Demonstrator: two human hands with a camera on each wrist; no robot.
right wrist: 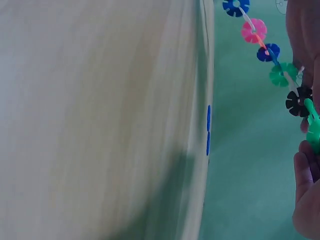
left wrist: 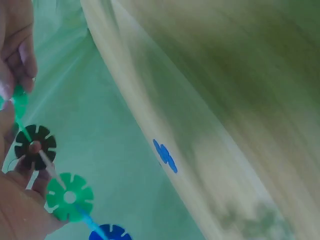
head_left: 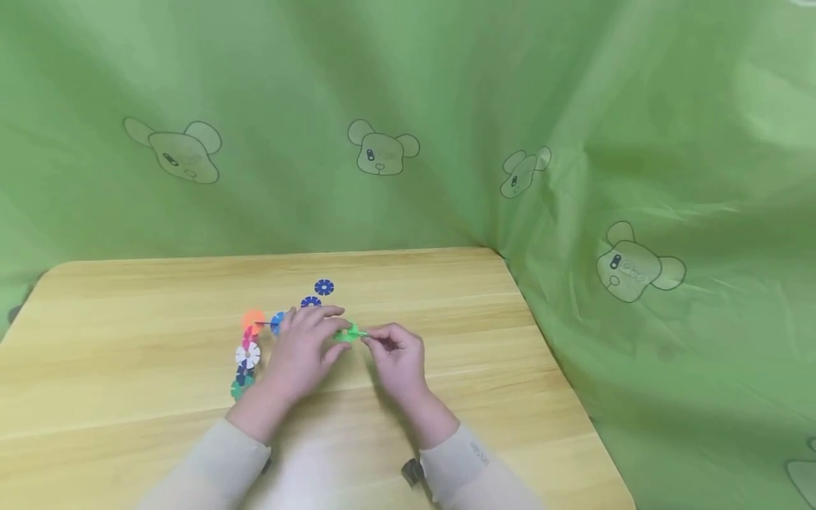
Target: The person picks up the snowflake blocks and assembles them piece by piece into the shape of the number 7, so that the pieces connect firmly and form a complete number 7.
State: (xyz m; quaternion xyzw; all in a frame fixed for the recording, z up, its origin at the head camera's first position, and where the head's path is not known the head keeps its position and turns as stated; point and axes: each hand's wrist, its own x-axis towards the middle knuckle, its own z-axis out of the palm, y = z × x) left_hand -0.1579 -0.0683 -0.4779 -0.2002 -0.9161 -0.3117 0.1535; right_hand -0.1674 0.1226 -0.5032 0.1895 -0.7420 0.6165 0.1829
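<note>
A chain of slotted plastic snowflake discs, in several colours and joined edge to edge, hangs from my hands above the table. My left hand (head_left: 299,350) holds it near its end, fingers around the black disc (left wrist: 49,142) and the light green piece (head_left: 347,331). My right hand (head_left: 401,358) pinches a green disc (right wrist: 314,134) at that end between thumb and fingers. Farther along come a green disc (left wrist: 70,210), a pink disc (right wrist: 254,31), a white disc (head_left: 247,355) and an orange disc (head_left: 253,321). My left hand hides part of the chain in the head view.
Two loose dark blue discs, one (head_left: 324,287) farther back and one (head_left: 310,302) nearer, lie on the wooden table (head_left: 127,397) beyond my left hand. A green curtain (head_left: 287,198) with bear-head drawings hangs behind the table and along its right side.
</note>
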